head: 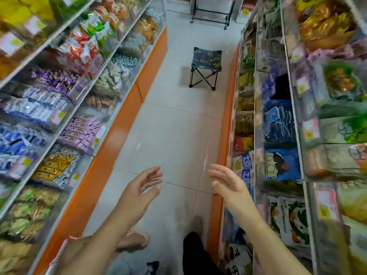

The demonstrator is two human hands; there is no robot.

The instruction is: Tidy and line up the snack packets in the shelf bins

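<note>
I stand in a narrow shop aisle between two racks of clear shelf bins full of snack packets. Pink packets [82,129] and yellow packets [54,165] lie in the left rack's lower bins. Blue packets [279,124] and a blue bag with a cartoon figure [281,164] sit in the right rack. My left hand [142,185] hangs open over the floor, holding nothing. My right hand [226,182] is open too, fingers spread, just left of the right rack's orange base and touching no packet.
A small folding camp stool [205,64] stands in the aisle ahead. A wheeled metal stand [211,10] closes the far end. Orange plinths [127,108] run along both racks. Grey tiled floor [174,126] lies between them; my legs show at the bottom.
</note>
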